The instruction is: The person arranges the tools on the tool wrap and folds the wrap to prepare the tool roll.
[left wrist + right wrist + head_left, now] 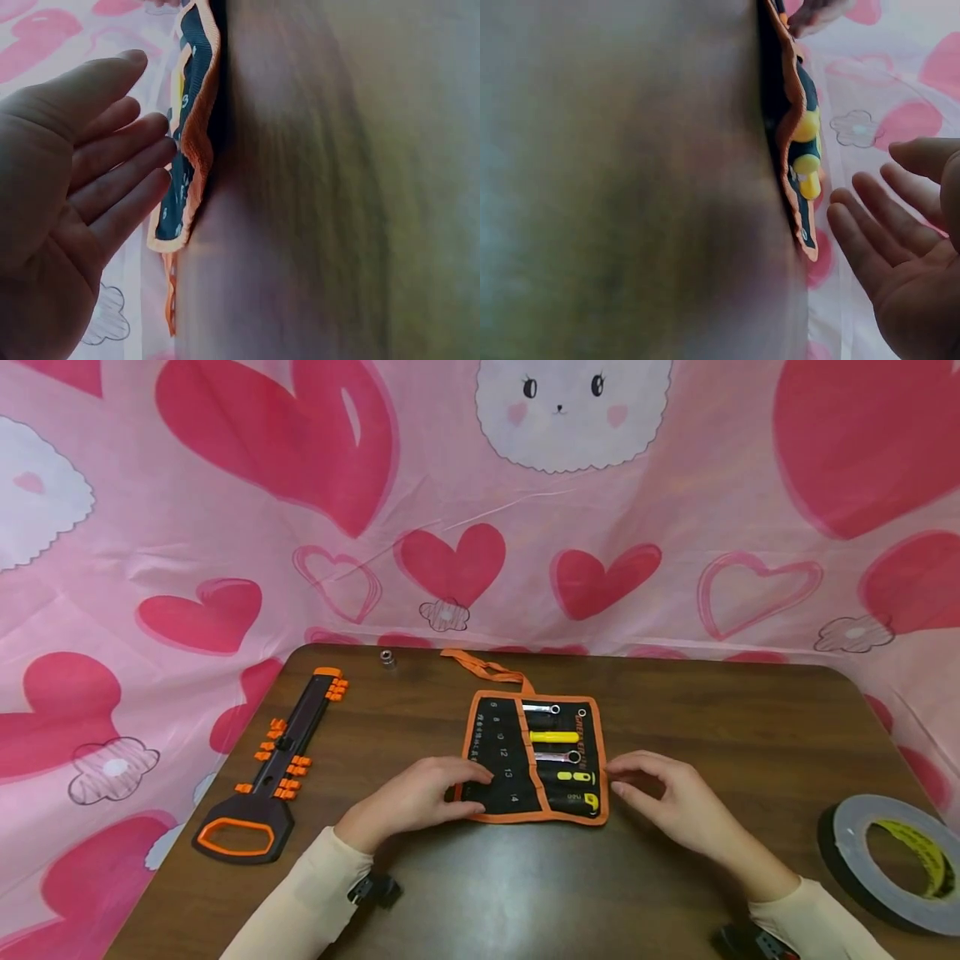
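A black tool pouch (553, 804) with orange trim lies flat and unfolded at the middle of the table, its left half printed with size numbers. Wrenches (573, 757) and yellow-handled tools (555, 737) sit in its right-hand pockets. My left hand (420, 795) reaches over the pouch's left edge with fingers loosely extended; in the left wrist view its fingertips (166, 176) come up to the orange trim. Beside the right edge is my right hand (678, 797), fingers slightly bent, holding nothing. An orange strap (487, 670) trails from the pouch's top.
At left lies a black holder (285, 764) with orange clips and an orange-lined handle loop. A small metal socket (387, 658) stands near the back edge. A roll of tape (847, 852) rests at the right. Heart-patterned pink cloth (450, 468) hangs behind the wooden table (720, 710).
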Motion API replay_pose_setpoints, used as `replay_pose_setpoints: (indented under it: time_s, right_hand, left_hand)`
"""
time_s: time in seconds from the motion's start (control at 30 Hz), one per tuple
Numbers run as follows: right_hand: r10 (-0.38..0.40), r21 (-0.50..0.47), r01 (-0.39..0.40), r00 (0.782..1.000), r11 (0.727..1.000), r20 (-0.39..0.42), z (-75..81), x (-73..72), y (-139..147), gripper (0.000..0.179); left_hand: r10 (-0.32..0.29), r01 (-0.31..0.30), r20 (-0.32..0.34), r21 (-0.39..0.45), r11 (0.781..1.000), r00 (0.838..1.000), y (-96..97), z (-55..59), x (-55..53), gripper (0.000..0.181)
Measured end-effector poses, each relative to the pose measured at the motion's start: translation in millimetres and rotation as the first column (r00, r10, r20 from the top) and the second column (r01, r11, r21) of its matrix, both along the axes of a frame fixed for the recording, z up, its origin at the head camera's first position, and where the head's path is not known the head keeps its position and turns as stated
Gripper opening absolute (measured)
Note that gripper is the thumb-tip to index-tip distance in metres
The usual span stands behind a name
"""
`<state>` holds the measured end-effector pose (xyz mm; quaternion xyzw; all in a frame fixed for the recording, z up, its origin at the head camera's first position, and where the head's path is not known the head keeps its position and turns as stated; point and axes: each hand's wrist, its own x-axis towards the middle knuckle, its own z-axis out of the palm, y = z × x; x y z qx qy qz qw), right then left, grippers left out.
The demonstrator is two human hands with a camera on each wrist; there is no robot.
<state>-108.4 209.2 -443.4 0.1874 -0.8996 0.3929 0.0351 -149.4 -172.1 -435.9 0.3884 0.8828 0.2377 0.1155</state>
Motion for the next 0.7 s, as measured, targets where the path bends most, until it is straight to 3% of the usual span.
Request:
replay_pose_setpoints:
  time_s: [0.2, 0.47, 0.7]
  right_hand:
    - [0.077, -0.029, -0.079, 0.995, 0.996, -0.07, -8.1, 13.1, -2.6, 0.03]
    - [0.127, -0.021, -0.127, 0.992, 0.992, -0.011, -13.3, 15.8, -5.9, 0.033]
    - [0.151, 0.027, -0.152, 0.987, 0.988, 0.05, -17.3, 14.1, -10.7, 0.037]
  left_hand:
    - [-0.008, 0.009, 0.042, -0.018, 1.0, 0.999, -7.0, -1.7, 2.5, 0.037]
    - [-0.073, 0.079, 0.12, -0.048, 0.996, 0.99, -11.3, -5.9, -0.9, 0.042]
    - [-0.123, 0.126, 0.088, -0.038, 0.991, 0.989, -9.5, -7.4, -8.3, 0.033]
